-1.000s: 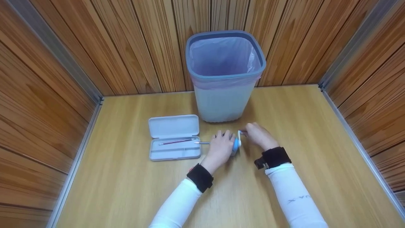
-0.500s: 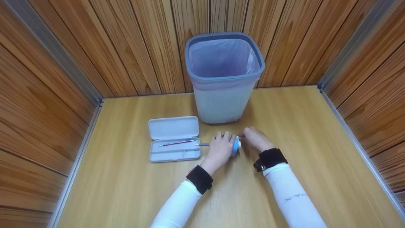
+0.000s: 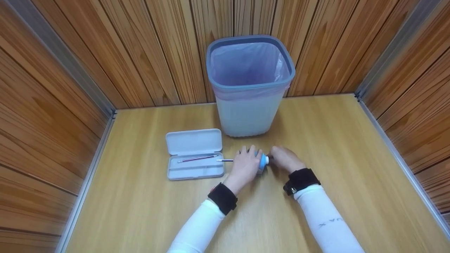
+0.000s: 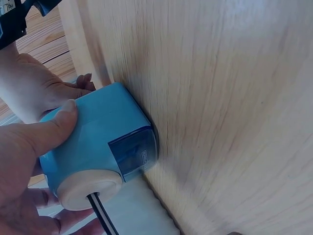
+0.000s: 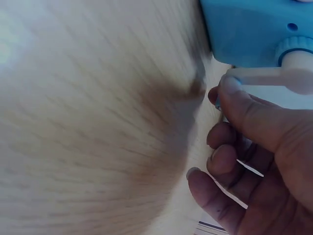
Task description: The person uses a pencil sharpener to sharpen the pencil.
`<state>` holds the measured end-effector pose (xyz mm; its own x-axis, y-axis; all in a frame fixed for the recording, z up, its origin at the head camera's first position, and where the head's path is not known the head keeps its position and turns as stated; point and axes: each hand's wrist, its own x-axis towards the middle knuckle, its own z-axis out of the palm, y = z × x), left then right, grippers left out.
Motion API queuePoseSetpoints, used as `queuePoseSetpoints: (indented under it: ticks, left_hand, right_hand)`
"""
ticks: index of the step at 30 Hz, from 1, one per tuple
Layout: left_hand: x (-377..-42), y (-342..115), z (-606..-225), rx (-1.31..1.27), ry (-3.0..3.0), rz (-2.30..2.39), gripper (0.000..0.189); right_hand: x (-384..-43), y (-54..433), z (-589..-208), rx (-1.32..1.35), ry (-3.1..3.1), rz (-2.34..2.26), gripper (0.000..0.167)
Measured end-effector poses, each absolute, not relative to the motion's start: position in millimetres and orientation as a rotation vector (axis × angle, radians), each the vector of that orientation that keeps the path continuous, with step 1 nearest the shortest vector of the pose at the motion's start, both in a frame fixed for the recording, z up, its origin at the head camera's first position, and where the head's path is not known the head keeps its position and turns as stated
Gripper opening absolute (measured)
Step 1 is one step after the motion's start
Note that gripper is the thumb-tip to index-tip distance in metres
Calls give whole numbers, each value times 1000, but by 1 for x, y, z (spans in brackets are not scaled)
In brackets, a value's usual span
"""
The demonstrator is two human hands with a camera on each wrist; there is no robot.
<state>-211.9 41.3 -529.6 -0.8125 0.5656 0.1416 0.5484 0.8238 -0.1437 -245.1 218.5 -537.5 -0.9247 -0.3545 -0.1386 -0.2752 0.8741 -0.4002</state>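
Note:
A blue crank pencil sharpener (image 4: 98,127) stands on the wooden table, its dark clear shavings drawer (image 4: 134,154) low on one side. My left hand (image 3: 245,163) grips its body, thumb along the top in the left wrist view. A dark striped pencil (image 4: 102,215) is inserted in the pale round front; its other end points toward the pencil case in the head view. With thumb and forefinger, my right hand (image 5: 259,142) pinches the end of the white crank handle (image 5: 259,76) at the sharpener's back.
Left of the hands lies an open grey pencil case (image 3: 195,172), with a reddish pencil (image 3: 197,159) in its tray. Behind stands a waste bin (image 3: 246,116) lined with a bag. Wood-panelled walls (image 3: 168,52) enclose the table's back and sides.
My right hand has carried the crank handle round, from upright above the hub to lower and out of sight behind the fingers. The left hand and sharpener stay in place.

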Motion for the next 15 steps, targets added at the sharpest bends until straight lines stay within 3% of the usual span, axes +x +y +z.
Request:
queuePoseSetpoints:
  ticks: [15]
  left_hand:
    - [-212, 42, -529, -841, -2857, 174, 57]
  right_hand:
    - [-230, 217, -544, -509, 2842, -597, 2]
